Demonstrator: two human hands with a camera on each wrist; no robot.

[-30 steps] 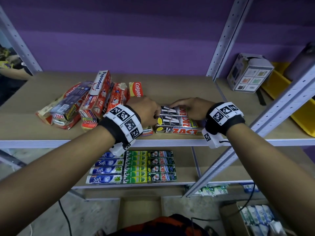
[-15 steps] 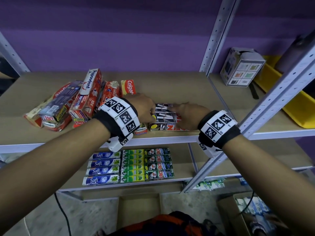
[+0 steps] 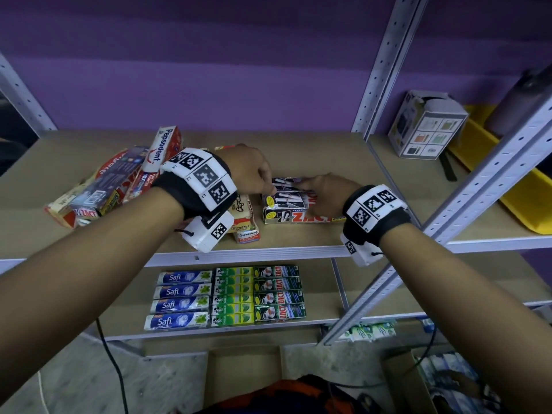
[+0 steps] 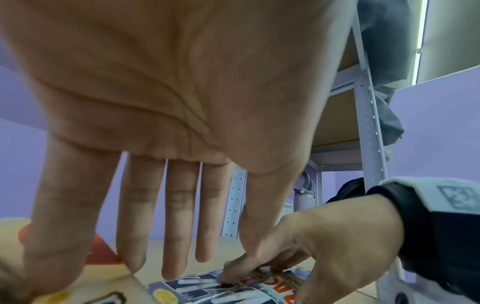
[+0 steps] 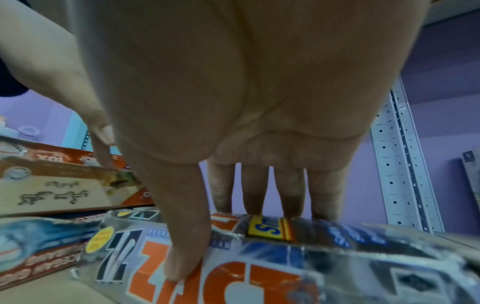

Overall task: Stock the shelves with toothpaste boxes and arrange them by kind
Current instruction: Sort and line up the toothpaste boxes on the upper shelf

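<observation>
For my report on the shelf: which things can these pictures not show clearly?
- Head view: the left hand covers the box behind it.
- Head view: the right hand hides the right part of the Zact boxes.
- Right wrist view: Zact print blurred.

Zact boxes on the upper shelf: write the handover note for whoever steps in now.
Left hand: fingers straight, touching the left end of the Zact boxes.
Right hand: fingers and thumb straight, pressing on the same boxes.
Done: lower shelf holds neat rows, Safi boxes, green boxes, dark Zact boxes.
Left: square the Zact group; sort the mixed pile of Pepsodent, Colgate and Zact by kind.
</observation>
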